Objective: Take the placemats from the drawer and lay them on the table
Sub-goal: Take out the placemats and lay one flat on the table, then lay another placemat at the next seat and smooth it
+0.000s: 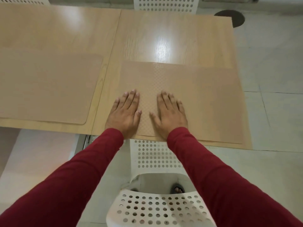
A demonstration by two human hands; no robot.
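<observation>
While a second placemat (45, 86) lies alongside, both hands (124, 113) (170, 113) press flat, grip open, on the near placemat (205, 99).

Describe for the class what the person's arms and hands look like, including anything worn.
Both arms wear long, close-fitting dark red sleeves reaching the wrists, plain with no markings. The left hand and right hand are bare: no gloves, rings or watch visible on the fingers.

I can read no text, label, brand or number anywhere in my view, from upper left to lower right.
</observation>
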